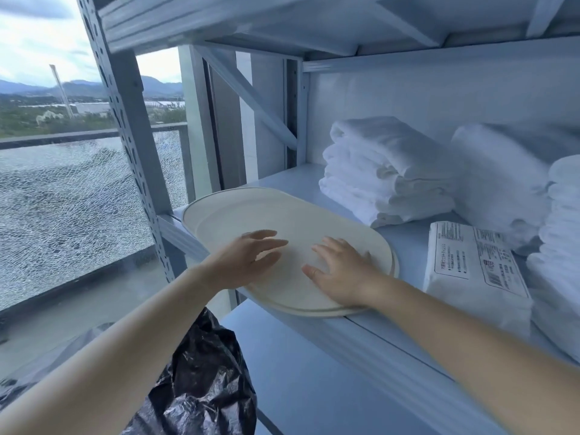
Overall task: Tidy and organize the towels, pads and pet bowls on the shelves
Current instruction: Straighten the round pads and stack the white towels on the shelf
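Matt cream trays (282,215), fluffy white cloth towels (386,171), painted metal shelf (392,343) (smooth), glossy black plastic bag (201,381)

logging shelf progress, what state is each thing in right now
oval trays: stacked, overhanging front of shelf
left hand: open, over the trays
right hand: open, flat on the trays
towels: folded, stacked
pad pack: lying flat
glass pane: shattered

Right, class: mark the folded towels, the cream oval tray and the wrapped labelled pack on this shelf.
folded towels (386,171), head view, front of the middle folds.
cream oval tray (251,211), head view, bare top surface near its far rim.
wrapped pack (470,265), head view, middle of its printed top face.
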Tool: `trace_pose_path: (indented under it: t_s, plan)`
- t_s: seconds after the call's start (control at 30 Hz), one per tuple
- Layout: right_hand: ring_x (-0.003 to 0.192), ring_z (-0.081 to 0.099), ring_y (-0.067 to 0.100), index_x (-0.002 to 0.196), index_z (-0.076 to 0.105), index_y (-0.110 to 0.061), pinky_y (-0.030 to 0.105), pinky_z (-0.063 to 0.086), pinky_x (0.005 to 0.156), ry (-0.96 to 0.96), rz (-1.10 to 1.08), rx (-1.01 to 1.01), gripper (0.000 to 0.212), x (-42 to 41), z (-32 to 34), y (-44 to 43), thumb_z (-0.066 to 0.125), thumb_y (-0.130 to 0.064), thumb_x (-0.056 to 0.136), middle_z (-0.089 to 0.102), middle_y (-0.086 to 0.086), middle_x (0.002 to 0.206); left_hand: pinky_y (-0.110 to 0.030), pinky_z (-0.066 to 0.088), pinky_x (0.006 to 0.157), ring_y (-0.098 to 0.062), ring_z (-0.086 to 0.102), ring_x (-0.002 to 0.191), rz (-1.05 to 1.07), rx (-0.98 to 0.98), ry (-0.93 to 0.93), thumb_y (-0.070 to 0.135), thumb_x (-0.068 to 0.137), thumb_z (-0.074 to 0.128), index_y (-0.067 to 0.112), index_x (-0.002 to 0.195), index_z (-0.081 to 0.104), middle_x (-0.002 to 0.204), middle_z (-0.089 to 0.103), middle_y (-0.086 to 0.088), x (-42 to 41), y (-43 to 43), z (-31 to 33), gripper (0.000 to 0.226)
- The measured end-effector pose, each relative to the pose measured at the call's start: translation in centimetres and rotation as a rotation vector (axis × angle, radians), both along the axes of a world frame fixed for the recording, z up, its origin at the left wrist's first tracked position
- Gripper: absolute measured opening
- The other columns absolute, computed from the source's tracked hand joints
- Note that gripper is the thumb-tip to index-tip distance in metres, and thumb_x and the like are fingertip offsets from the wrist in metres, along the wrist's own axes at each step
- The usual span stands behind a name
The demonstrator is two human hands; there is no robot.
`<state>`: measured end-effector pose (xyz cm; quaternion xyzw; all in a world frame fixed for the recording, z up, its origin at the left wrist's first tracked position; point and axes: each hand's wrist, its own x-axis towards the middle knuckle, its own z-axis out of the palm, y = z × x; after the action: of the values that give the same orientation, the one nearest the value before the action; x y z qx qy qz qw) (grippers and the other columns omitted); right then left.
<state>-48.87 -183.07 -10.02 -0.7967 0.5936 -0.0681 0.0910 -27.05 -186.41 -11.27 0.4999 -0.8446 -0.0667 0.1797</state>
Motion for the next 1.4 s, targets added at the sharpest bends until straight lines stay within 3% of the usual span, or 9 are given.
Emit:
trace_pose_path:
  t_s: [0.17,0.27,0.43,0.73,1.17,1.4]
  plan:
    - [0.143,-0.013,0.02,0.148,0.001,-0.03,0.061,-0.008,0.109,0.092,-0.066,0.112,0.072,0.0,-0.7,-0.9,0.015,-0.067,0.088,-0.012,-0.005,0.156,-0.044,0.012,0.115,-0.015,0.017,0.142,0.049,0.078,-0.07,0.077,0.069,0.015,0.049,0.133,0.037,0.153,0.024,0.006,-0.8,-3.0,0.0,0.073]
    - [0.143,-0.014,0.019,0.148,-0.001,-0.03,0.061,-0.01,0.109,0.092,-0.056,0.103,0.072,-0.1,-0.9,-1.3,0.016,-0.067,0.088,-0.014,-0.005,0.156,-0.045,0.003,0.116,-0.012,0.006,0.143,0.13,0.174,-0.171,0.074,0.076,0.016,0.057,0.136,0.02,0.155,0.012,0.013,-0.4,-4.0,-0.2,0.063]
    - [0.143,-0.013,0.017,0.147,-0.001,-0.031,0.059,-0.01,0.11,0.091,-0.03,0.1,0.071,-0.4,-1.0,-2.0,0.018,-0.067,0.088,-0.013,-0.008,0.156,-0.047,-0.001,0.115,-0.013,-0.001,0.144,0.192,0.175,-0.276,0.064,0.091,0.018,0.053,0.141,0.006,0.156,0.001,0.013,-1.0,-3.8,-0.3,0.052]
    - [0.143,-0.009,0.012,0.146,0.001,-0.039,0.055,-0.007,0.112,0.098,0.032,0.079,0.068,-1.0,-0.9,-2.7,0.02,-0.068,0.088,-0.011,-0.013,0.156,-0.051,0.001,0.114,-0.016,-0.001,0.144,0.267,0.166,-0.308,0.065,0.09,0.018,0.05,0.143,0.005,0.157,-0.001,0.011,-1.0,-2.4,-0.3,0.056]
    - [0.143,-0.012,0.018,0.148,-0.001,-0.033,0.06,-0.008,0.11,0.097,-0.105,0.113,0.069,0.3,-0.8,-1.0,0.017,-0.066,0.089,-0.014,-0.005,0.156,-0.047,-0.001,0.115,-0.012,-0.003,0.144,0.14,0.2,-0.317,0.069,0.087,0.02,0.052,0.141,0.004,0.156,-0.002,0.013,-0.6,-4.1,0.3,0.059]
    - [0.143,-0.012,0.02,0.148,0.001,-0.031,0.061,-0.009,0.109,0.058,-0.142,0.096,0.07,0.6,-1.1,-1.1,0.018,-0.066,0.089,-0.013,-0.003,0.156,-0.046,0.003,0.115,-0.009,0.001,0.143,0.067,0.179,-0.258,0.086,0.064,0.011,0.057,0.139,0.009,0.155,0.004,0.016,0.0,-5.6,-0.1,0.081]
